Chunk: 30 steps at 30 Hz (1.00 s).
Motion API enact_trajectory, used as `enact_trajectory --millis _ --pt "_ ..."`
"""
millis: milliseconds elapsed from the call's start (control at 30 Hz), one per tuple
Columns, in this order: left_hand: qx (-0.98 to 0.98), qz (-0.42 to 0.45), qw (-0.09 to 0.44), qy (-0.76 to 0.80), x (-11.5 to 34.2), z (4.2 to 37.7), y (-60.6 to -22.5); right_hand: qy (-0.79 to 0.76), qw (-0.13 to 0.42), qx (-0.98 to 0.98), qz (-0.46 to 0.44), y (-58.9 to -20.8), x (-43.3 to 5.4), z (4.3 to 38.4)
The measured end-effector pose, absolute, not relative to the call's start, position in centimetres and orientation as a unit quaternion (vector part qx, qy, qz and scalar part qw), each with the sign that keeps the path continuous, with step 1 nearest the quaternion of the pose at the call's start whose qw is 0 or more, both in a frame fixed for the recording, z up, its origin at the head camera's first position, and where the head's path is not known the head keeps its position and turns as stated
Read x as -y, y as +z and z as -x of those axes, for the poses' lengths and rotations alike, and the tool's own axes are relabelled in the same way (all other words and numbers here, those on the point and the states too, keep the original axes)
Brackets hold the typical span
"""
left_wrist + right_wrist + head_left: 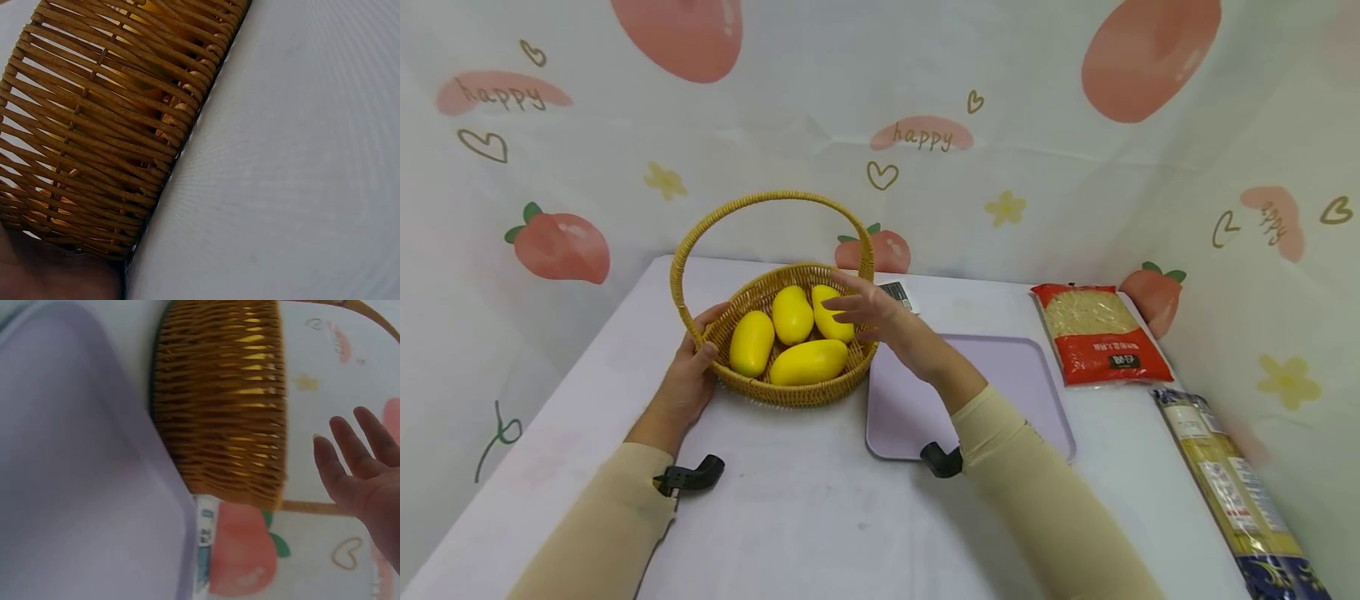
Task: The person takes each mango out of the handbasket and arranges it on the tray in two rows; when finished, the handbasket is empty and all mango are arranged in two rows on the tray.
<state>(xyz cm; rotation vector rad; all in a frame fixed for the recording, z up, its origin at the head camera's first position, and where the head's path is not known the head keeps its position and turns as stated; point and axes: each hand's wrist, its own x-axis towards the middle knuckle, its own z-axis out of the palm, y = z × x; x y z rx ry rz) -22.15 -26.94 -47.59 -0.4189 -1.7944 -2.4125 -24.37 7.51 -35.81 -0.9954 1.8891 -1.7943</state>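
A woven wicker basket (797,395) with a tall arched handle stands at the left of the table. Inside lie several yellow mangoes (809,362). My left hand (685,379) grips the basket's left rim, thumb over the edge and the other fingers hidden against its outside. In the left wrist view the woven wall (112,112) fills the upper left, with part of the hand (56,275) below it. My right hand (895,325) is raised over the basket's right side, fingers extended and holding nothing. The right wrist view shows its spread fingers beside the basket wall (219,400).
A lilac tray (917,408) lies right of the basket, partly under my right forearm. Farther right are a red-and-clear food bag (1097,333) and a long pack of pasta-like sticks (1225,483). A small printed packet (898,293) lies behind the basket, against the patterned backdrop (820,100).
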Motion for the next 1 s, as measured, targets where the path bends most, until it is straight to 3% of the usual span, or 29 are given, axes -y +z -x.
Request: enact_trajectory --millis 233,433,800,1000 --pt "0.601 0.122 0.033 -0.789 27.0 22.2 -47.7 -0.624 0.172 -0.688 0.329 -38.0 -5.5 25.8" --pt "0.600 0.118 0.023 -0.791 27.2 22.1 -47.5 -0.596 0.211 -0.704 0.324 -38.9 -3.8 26.9" --pt "0.600 0.111 0.019 -0.792 27.4 22.0 -47.3 -0.382 0.268 -0.816 0.342 -38.1 -0.9 27.1" --pt "0.610 0.105 0.016 -0.785 27.3 22.0 -47.3 -0.291 0.263 -0.848 0.355 -38.8 -0.2 27.5"
